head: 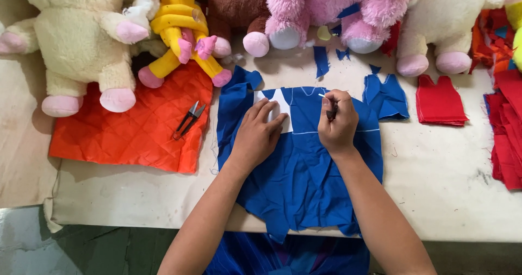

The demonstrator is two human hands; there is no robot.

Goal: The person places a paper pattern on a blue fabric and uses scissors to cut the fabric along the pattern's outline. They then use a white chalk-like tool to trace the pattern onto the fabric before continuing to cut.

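Blue cloth: my piece of blue fabric [304, 166] lies spread and wrinkled on the pale surface [446, 182] right in front of me, its lower edge hanging over the near rim. Thin white lines are drawn across its upper part.
White pattern: a small white template [283, 103] sits on the top of the blue cloth, partly under my fingers.
Left hand: my left hand [256, 136] lies palm down, fingers loosely together and stretched forward, pressing on the white pattern and the cloth.
Right hand: my right hand [338, 124] is curled tight, thumb and fingers pinching a small dark marking stick [330, 112] whose tip meets the blue cloth just right of the pattern.
Cut pieces: a stack of blue cut shapes [387, 95] lies just right of my right hand; a red stack [439, 101] lies further right.
Snips: small thread scissors [189, 118] rest on an orange quilted cloth [136, 128] to my left, well apart from both hands.
Far edge: plush toys [81, 35] line the back of the surface.
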